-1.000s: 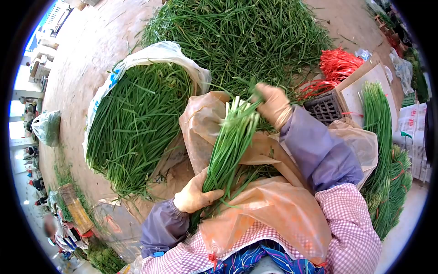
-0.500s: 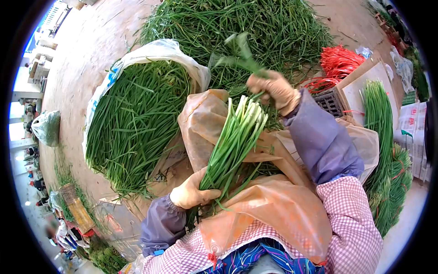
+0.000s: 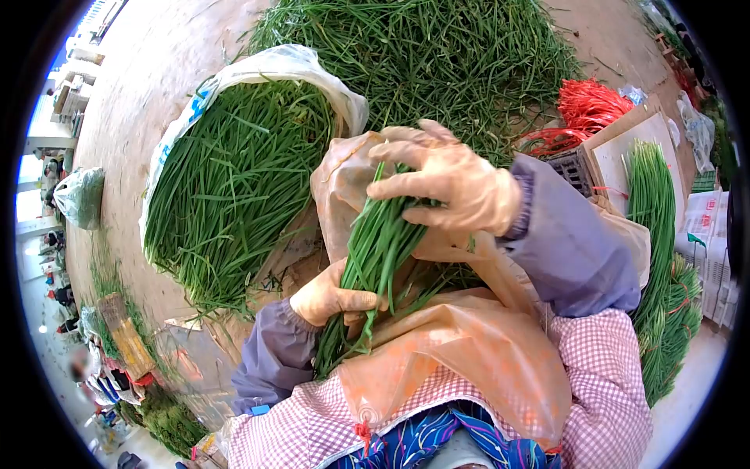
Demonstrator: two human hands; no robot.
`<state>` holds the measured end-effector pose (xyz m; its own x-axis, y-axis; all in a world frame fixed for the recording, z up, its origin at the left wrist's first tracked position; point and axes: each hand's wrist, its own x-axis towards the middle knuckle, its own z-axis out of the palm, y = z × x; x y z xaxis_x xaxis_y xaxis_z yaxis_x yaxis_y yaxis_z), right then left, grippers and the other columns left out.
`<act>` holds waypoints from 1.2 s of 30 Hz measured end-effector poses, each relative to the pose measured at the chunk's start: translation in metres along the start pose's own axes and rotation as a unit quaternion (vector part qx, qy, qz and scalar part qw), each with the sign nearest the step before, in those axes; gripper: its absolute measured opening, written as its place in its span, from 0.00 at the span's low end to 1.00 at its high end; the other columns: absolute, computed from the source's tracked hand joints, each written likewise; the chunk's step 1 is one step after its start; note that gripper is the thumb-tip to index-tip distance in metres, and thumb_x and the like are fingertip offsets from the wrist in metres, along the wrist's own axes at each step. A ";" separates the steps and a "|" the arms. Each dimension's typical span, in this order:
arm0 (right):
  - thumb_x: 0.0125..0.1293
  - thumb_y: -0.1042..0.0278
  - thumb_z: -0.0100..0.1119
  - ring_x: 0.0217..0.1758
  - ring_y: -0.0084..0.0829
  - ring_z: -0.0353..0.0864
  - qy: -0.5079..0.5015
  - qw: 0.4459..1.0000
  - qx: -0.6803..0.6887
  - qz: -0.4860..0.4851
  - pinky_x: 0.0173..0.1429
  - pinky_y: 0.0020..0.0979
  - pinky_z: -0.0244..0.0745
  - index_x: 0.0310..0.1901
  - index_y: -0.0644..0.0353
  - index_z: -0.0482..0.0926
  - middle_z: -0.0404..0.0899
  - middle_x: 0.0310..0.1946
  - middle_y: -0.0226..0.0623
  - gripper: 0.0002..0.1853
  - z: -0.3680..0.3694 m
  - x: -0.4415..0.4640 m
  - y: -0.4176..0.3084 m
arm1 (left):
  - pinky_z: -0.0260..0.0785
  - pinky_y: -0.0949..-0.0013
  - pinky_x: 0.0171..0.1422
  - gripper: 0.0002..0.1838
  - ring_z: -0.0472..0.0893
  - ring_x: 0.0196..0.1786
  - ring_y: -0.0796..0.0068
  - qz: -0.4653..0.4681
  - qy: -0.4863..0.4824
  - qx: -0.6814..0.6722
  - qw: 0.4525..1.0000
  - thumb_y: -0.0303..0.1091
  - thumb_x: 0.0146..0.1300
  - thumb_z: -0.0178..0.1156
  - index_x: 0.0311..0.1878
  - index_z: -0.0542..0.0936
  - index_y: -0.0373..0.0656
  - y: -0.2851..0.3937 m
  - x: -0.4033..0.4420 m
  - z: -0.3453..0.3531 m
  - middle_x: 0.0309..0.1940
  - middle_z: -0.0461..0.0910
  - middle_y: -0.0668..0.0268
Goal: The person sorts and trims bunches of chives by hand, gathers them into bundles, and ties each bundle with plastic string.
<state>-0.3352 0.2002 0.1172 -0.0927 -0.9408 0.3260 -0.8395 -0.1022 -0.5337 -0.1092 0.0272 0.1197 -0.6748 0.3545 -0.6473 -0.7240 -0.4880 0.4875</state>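
Note:
A bunch of long green stalks (image 3: 375,254) lies slantwise above my lap, over an orange translucent apron (image 3: 469,336). Gloved in pale rubber, my left hand (image 3: 332,297) is wrapped round the bunch's lower middle. My right hand (image 3: 445,176), in the same kind of glove, is over the upper end with its fingers spread, touching or just above the stalks; its palm side is hidden. The pale cut ends are covered by that hand. Left of the bunch stands a white plastic bag (image 3: 353,98) full of loose green stalks (image 3: 234,180).
A large heap of green stalks (image 3: 445,62) lies ahead. Red ties (image 3: 591,105) are at the right, by a dark crate (image 3: 573,170) and cardboard (image 3: 621,152). Tied bundles (image 3: 664,328) lie at the far right. A filled plastic bag (image 3: 80,197) stands far left.
My right hand has let go of the loose green bits it held, come back over the top of the bunch and spread its fingers. My left hand keeps its hold.

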 end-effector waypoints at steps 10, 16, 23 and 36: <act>0.70 0.69 0.62 0.40 0.23 0.82 0.280 0.837 0.422 0.207 0.48 0.27 0.78 0.49 0.62 0.80 0.83 0.35 0.33 0.09 -0.002 -0.002 0.053 | 0.52 0.82 0.22 0.37 0.61 0.17 0.90 0.125 -0.072 -0.038 0.989 0.69 0.57 0.64 0.45 0.78 0.37 -0.017 0.001 -0.011 0.18 0.70 0.74; 0.41 0.50 0.77 0.75 0.47 0.62 -0.069 0.997 0.007 -0.044 0.76 0.55 0.49 0.64 0.43 0.75 0.66 0.68 0.43 0.42 0.020 0.012 -0.051 | 0.68 0.84 0.32 0.47 0.74 0.27 0.87 0.161 -0.056 -0.121 0.978 0.70 0.59 0.60 0.68 0.69 0.39 -0.027 0.007 -0.003 0.41 0.80 0.63; 0.40 0.54 0.77 0.77 0.51 0.58 -0.074 0.991 0.080 -0.076 0.76 0.59 0.46 0.69 0.36 0.69 0.65 0.70 0.41 0.48 0.039 0.016 -0.049 | 0.65 0.85 0.29 0.49 0.75 0.29 0.91 0.180 -0.082 -0.149 0.969 0.71 0.58 0.60 0.70 0.68 0.39 -0.036 0.005 -0.012 0.53 0.81 0.61; 0.44 0.61 0.72 0.72 0.47 0.66 -0.070 0.984 0.061 -0.150 0.73 0.63 0.46 0.58 0.40 0.77 0.70 0.64 0.36 0.34 0.050 0.025 -0.055 | 0.66 0.78 0.36 0.49 0.77 0.39 0.79 0.182 -0.007 -0.099 0.978 0.66 0.55 0.67 0.68 0.68 0.35 -0.018 -0.005 0.010 0.53 0.79 0.58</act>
<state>-0.2646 0.1660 0.1156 0.2307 -0.8970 0.3770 -0.7464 -0.4117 -0.5228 -0.0939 0.0427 0.1201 -0.8852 0.1385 -0.4442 -0.3948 -0.7287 0.5596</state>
